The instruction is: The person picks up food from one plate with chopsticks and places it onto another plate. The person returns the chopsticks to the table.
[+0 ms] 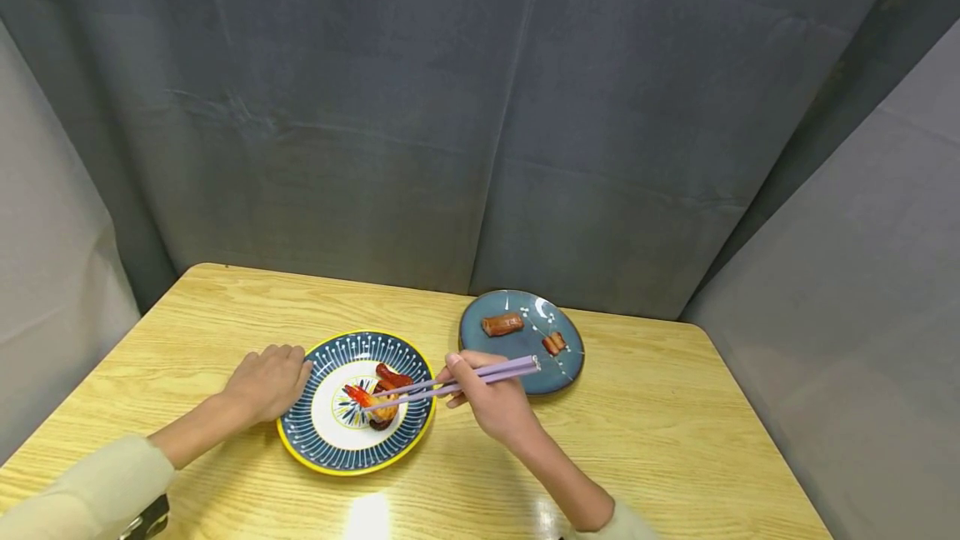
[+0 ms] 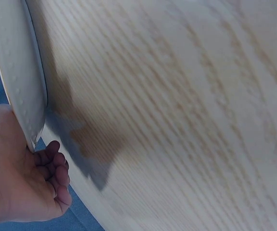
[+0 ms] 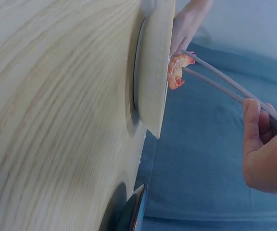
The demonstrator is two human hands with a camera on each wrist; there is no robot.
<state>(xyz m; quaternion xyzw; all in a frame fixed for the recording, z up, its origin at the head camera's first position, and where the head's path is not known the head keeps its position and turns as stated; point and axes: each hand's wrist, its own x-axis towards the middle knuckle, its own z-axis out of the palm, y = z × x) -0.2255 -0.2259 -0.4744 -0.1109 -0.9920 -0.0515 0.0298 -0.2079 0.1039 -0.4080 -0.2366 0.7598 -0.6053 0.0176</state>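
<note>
My right hand point(image 1: 495, 398) holds a pair of lilac chopsticks point(image 1: 480, 377), their tips at a cooked shrimp point(image 1: 384, 407) with a bright red tail. In the right wrist view the shrimp point(image 3: 176, 70) shows above the plate rim, close to the chopstick tips. It overlaps other food on the blue-and-white patterned plate point(image 1: 300, 432) with a yellow rim: a reddish-brown piece point(image 1: 393, 375) and a dark piece mostly hidden beneath. My left hand point(image 1: 272, 383) grips this plate's left edge; in the left wrist view its fingers point(image 2: 56, 175) are curled beside the rim and the thumb is hidden.
A blue-grey plate point(image 1: 480, 302) with a white blossom pattern stands behind my right hand. It bears a brown sausage-like piece point(image 1: 502, 324) and a smaller reddish-brown piece point(image 1: 554, 343). Grey curtains point(image 1: 360, 123) enclose the back and sides of the wooden table point(image 1: 660, 440).
</note>
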